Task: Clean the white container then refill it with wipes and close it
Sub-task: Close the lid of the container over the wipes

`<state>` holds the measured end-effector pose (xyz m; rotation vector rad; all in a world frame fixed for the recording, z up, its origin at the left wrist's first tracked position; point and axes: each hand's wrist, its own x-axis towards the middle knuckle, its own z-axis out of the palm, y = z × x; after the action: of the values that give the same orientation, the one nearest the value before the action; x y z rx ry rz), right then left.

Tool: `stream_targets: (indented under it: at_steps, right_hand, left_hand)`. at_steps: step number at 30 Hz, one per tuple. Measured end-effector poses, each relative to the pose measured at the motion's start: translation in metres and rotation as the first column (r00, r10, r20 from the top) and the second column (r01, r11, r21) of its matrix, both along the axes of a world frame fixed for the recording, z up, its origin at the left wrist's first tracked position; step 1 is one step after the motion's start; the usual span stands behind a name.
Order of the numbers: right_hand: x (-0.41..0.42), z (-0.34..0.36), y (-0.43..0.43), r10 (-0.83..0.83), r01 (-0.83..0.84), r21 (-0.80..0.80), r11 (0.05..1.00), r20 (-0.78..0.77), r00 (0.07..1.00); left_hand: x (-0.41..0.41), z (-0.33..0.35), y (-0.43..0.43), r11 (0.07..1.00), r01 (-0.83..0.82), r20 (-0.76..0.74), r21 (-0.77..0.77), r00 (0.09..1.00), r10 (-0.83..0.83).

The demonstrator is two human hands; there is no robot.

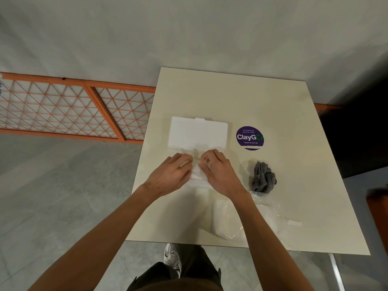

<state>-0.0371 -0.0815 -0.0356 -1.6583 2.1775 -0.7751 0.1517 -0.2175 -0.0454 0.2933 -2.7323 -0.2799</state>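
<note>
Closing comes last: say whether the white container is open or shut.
Open: the lid lies flipped back on the table, and the left hand and right hand hold wipes at its base.

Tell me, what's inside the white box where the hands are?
White wipes show between the left hand and right hand, in the open white container. Both hands cover the rest of the inside, so how full it is cannot be seen.

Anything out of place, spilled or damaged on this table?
Nothing spilled or damaged. While the left hand and right hand pinch white wipes, a crumpled grey cloth lies loose to their right and a clear plastic wrapper sprawls at the cream table's near edge.
</note>
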Motion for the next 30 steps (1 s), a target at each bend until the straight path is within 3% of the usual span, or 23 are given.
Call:
stream_targets:
  at_steps: [2,11,14,22,26,30]
  right_hand:
    - [0.007,0.004,0.006,-0.013,0.013,-0.012,1.000,0.026,1.000]
    - [0.026,-0.006,0.006,-0.115,0.104,-0.065,0.992,-0.209,0.971]
    - [0.025,-0.004,0.005,-0.162,0.150,-0.098,0.984,-0.132,0.978]
    - [0.025,-0.004,0.009,-0.198,0.192,-0.096,0.977,-0.062,0.978]
    - [0.024,-0.001,0.007,-0.188,0.194,-0.093,0.977,0.066,0.980]
    - [0.013,-0.004,0.007,-0.158,0.161,-0.042,0.986,0.059,0.986]
  left_hand:
    - [-0.002,0.001,0.003,0.998,-0.031,-0.018,0.049,0.999,0.032]
    - [0.000,0.003,0.007,0.977,-0.118,-0.028,0.178,0.992,0.125]
    - [0.005,0.005,0.007,0.956,-0.152,0.003,0.251,0.988,0.157]
    - [-0.002,0.010,0.001,0.955,-0.211,0.036,0.207,0.977,0.208]
    - [-0.008,0.012,-0.002,0.903,-0.250,0.076,0.350,0.968,0.239]
    - [-0.003,0.009,-0.007,0.854,-0.219,0.052,0.472,0.974,0.221]
